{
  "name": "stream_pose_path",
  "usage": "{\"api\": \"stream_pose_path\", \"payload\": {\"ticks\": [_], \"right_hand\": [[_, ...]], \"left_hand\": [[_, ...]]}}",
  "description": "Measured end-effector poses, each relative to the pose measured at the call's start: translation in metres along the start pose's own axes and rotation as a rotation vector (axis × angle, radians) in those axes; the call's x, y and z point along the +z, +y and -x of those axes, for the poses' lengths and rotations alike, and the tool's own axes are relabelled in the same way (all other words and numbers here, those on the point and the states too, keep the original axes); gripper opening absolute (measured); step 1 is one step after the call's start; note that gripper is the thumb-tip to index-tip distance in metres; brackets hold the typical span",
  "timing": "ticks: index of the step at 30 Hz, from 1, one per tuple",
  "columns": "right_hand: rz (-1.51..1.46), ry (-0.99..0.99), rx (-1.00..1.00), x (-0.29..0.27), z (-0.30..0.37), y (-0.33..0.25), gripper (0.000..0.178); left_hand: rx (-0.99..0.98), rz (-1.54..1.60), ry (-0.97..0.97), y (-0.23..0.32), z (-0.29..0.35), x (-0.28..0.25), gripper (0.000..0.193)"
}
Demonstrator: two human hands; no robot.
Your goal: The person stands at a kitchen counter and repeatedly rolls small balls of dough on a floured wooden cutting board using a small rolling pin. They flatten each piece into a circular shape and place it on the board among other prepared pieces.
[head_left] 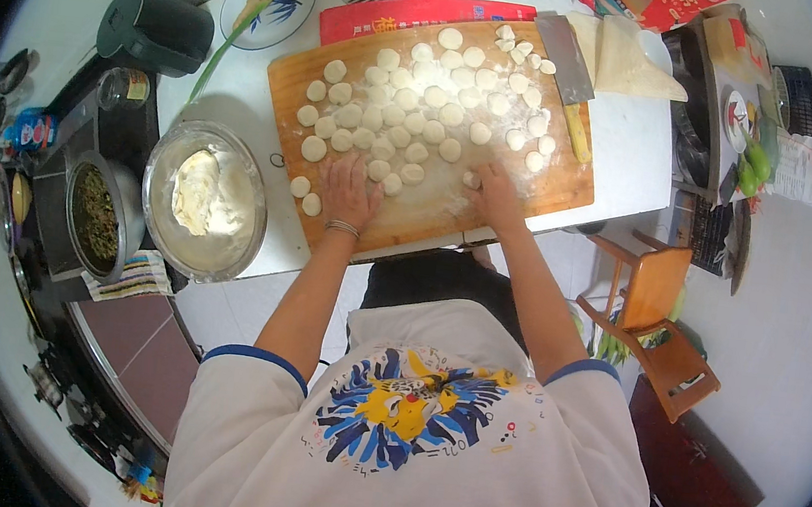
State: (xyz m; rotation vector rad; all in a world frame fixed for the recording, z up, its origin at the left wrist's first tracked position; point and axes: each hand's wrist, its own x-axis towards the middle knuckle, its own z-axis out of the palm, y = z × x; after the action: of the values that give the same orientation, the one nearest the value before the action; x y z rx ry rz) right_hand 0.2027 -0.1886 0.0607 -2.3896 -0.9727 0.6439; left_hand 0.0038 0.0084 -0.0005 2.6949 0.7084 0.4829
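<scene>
Many small flattened dough rounds (399, 137) lie on a floured wooden board (409, 222). My left hand (348, 191) rests palm down at the board's near left, its fingers stretched out beside several rounds. Toward the near right, the fingers of my right hand (498, 199) are curled together at a small dough piece (471, 179), which shows at their tips. Smaller uneven dough lumps (518, 52) sit at the far right of the board. A cleaver (565, 57) with a yellow handle lies along the board's right edge.
Left of the board stands a metal bowl (251, 237) with a large dough lump (196, 194). Farther left is a pot of chopped green filling (98, 216). A plate (292, 19) with a green onion and a red box (371, 24) lie behind. A wooden chair (658, 285) stands right.
</scene>
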Motion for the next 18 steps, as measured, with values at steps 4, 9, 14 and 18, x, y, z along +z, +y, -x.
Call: {"api": "stream_pose_path", "payload": {"ticks": [4,9,14,18], "right_hand": [[0.036,0.03,-0.022,0.001,-0.004,0.004,0.041],[0.102,0.561,0.093,0.006,-0.022,-0.005,0.067],[0.376,0.527,0.186,0.052,-0.04,-0.019,0.089],[0.396,0.503,0.168,0.053,-0.045,-0.029,0.09]], "left_hand": [[-0.005,0.0,-0.04,-0.001,0.001,0.001,0.059],[0.0,-0.002,-0.011,0.001,0.0,0.0,0.06],[-0.015,-0.009,-0.023,-0.002,0.003,0.003,0.06],[-0.021,-0.019,-0.044,-0.001,0.004,0.001,0.06]]}}
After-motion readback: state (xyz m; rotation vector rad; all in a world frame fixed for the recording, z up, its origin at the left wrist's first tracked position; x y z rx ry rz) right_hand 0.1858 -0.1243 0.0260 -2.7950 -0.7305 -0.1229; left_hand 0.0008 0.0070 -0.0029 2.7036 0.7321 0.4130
